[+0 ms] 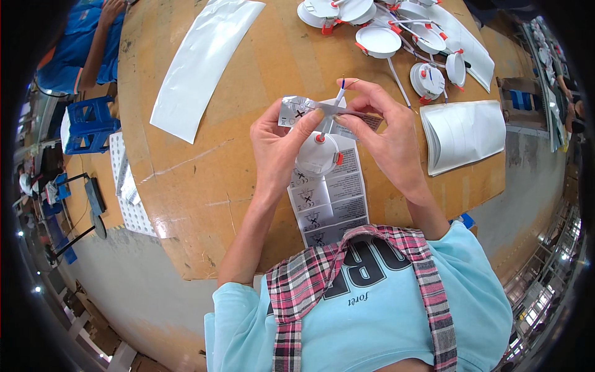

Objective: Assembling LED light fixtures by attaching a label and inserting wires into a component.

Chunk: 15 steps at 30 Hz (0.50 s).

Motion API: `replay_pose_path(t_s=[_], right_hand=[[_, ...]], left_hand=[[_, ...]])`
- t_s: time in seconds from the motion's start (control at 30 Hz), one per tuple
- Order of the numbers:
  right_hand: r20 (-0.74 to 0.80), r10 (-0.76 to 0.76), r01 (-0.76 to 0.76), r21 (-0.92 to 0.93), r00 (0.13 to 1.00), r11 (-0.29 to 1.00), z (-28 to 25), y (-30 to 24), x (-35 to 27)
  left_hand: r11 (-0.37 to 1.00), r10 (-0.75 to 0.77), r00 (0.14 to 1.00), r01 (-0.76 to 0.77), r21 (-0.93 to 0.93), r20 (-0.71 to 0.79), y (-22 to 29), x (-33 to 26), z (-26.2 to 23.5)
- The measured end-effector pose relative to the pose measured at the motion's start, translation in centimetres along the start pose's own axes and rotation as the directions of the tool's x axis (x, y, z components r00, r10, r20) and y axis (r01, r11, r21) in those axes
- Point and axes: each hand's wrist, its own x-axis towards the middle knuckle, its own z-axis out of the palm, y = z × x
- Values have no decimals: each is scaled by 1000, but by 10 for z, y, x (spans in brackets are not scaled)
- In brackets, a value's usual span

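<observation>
- The left hand (279,146), just left of the frame's middle, pinches the left end of a silvery label sticker (302,111) between thumb and fingers; its other fingers curl around a round white lamp fitting (316,155).
- The right hand (387,133), right of centre, pinches the same sticker's right end, with thumb and forefinger pressed together above it, so the strip stretches between both hands.
- The fitting sits directly below the sticker, low between the two palms, with an orange clip showing at its top and at its right side; a white wire (339,92) with a blue tip rises from it behind the sticker.
- A sheet of label stickers (331,204) lies on the brown cardboard tabletop (204,186) under the hands, running down to the lower middle of the frame.
- Upper right: a heap of similar white fittings (396,31) with wires, and a stack of white bags (465,133) just below it.
- Upper left: a long white plastic strip (201,62).
- The fitting's left side is hidden by the left fingers; the label print is too small to make out, and I cannot tell whether the sticker already touches the wire.
</observation>
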Motion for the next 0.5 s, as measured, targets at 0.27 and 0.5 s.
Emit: replay_pose_path(t_s=[0.27, 0.5], right_hand=[[-27, 1, -2, -56, 1000, 998, 1, 1, 1], [-35, 37, -39, -62, 999, 997, 1, 4, -2]], left_hand=[[997, -46, 998, 44, -62, -30, -8, 6, -1], [997, -68, 997, 67, -35, -24, -10, 6, 0]])
